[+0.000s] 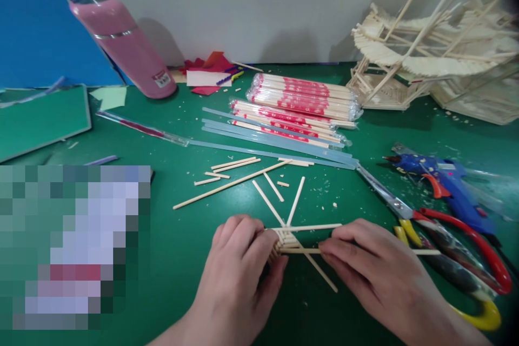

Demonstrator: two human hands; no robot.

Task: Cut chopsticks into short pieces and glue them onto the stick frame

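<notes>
Now L grip (243, 259) pinching small stick frame (288, 240) by its L side. R grip (373, 262) pinching thin stick (304, 251), stick's L end at frame. Frame btwn grips, over green counter (174, 259). Loose sticks (231, 184) beyond L grip; wrapped chopsticks (304, 98) farther out; scissors (401, 207) & glue gun (454, 178) to R of R grip, gun farther.

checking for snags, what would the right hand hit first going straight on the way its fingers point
Most likely the small stick frame held in the left hand; the right hand, pinching a thin stick, points towards it. Depth is unclear, so a projecting stick might come first.
</notes>
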